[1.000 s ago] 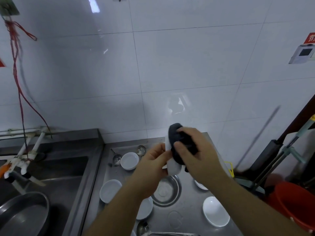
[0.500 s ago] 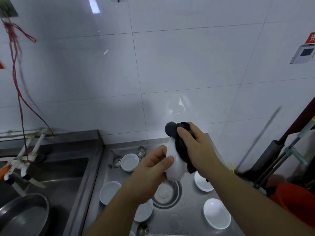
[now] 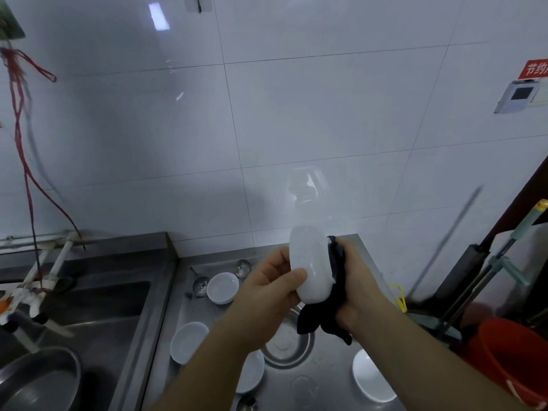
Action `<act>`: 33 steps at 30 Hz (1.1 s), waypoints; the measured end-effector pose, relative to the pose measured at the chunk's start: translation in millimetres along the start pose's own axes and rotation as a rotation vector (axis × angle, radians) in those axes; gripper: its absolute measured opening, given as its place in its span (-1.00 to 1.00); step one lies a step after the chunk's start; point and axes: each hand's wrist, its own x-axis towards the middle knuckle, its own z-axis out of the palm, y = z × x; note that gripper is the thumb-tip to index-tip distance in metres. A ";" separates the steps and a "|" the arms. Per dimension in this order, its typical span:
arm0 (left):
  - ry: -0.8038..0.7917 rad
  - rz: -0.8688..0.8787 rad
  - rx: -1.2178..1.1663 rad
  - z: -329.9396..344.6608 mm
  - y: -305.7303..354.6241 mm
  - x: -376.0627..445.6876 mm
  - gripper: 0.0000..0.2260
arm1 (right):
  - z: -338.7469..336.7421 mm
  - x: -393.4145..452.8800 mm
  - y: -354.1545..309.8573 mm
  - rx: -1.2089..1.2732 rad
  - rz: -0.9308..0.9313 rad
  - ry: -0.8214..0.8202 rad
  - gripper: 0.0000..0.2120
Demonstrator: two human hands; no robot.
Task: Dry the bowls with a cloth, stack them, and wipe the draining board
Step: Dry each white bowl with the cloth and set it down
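My left hand [image 3: 267,289] grips a white bowl [image 3: 310,262] held on edge above the steel draining board [image 3: 323,390]. My right hand [image 3: 358,283] holds a dark cloth [image 3: 332,310] against the bowl's right side; the cloth hangs down below the bowl. Several more white bowls lie on the board: one at the back [image 3: 222,287], one at the left [image 3: 189,341], one partly under my left forearm [image 3: 252,370], one at the right [image 3: 372,378].
A steel bowl [image 3: 286,345] sits mid-board and metal spoons [image 3: 201,284] lie near the back. A sink [image 3: 83,310] with a steel basin [image 3: 38,378] is to the left. A red bucket [image 3: 516,360] and mop handles [image 3: 489,268] stand to the right.
The cloth has slid from the bowl's top down to its right side and underside. Both hands and the bowl have shifted slightly lower and right.
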 end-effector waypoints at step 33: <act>-0.009 0.022 0.273 -3.0 -11.9 -4.9 -0.81 | -4.5 10.6 10.7 0.010 0.028 0.187 -0.56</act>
